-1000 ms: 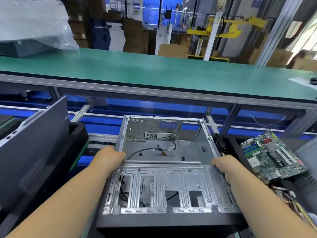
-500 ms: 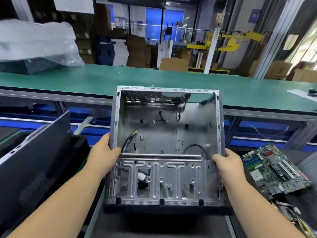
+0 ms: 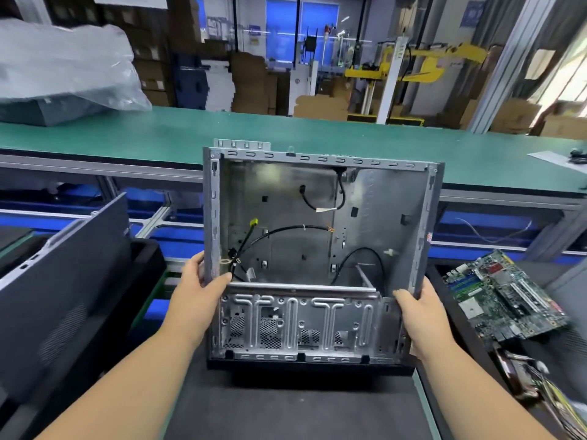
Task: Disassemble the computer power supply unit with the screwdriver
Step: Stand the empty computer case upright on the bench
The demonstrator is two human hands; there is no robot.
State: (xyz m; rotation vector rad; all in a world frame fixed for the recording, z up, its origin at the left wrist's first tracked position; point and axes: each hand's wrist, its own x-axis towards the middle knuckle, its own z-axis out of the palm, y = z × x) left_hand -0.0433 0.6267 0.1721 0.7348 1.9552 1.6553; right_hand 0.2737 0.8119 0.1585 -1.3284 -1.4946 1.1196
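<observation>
An empty grey metal computer case (image 3: 374,223) is held up in front of me, tipped so its open side faces me. Loose black cables (image 3: 286,231) hang inside it, and a perforated drive cage fills its lower part. My left hand (image 3: 200,289) grips the case's left edge. My right hand (image 3: 419,309) grips the right edge. No power supply unit or screwdriver is in view.
A green conveyor belt (image 3: 158,134) runs across behind the case, with a plastic-wrapped unit (image 3: 60,81) at its far left. A dark case panel (image 3: 60,281) leans at the left. A green motherboard (image 3: 505,296) lies at the right above loose wires (image 3: 546,392).
Both hands have lifted the case from lying flat on the bench and tilted it upright, raising it higher toward the conveyor belt.
</observation>
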